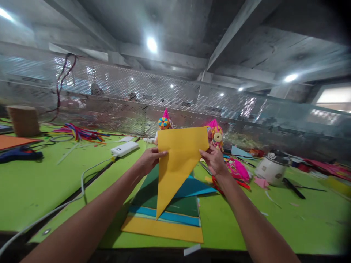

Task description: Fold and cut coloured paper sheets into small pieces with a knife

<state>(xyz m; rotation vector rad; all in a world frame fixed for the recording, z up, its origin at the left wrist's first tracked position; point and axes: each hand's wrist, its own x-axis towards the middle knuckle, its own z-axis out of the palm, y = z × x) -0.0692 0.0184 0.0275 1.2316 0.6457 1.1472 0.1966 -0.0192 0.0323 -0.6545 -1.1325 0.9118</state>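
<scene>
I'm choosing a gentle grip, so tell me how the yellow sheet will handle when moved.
The yellow sheet is probably light, since the left hand and right hand merely pinch its edges. It seems fairly stiff, staying flat between them. Looking thin, it might crease if pushed edge-on.

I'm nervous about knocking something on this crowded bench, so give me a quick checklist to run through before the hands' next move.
1. Left hand holding the yellow sheet: ok, pinched at its left edge.
2. Right hand holding the yellow sheet: ok, pinched at its right side.
3. Yellow sheet's lower tip clear of the stacked sheets: cannot tell, they overlap in this view.
4. Blue piece lined up with the stacked sheets: not ok, its point juts past their right edge.
5. White cable off the stacked sheets: ok, it runs to their left.
</scene>
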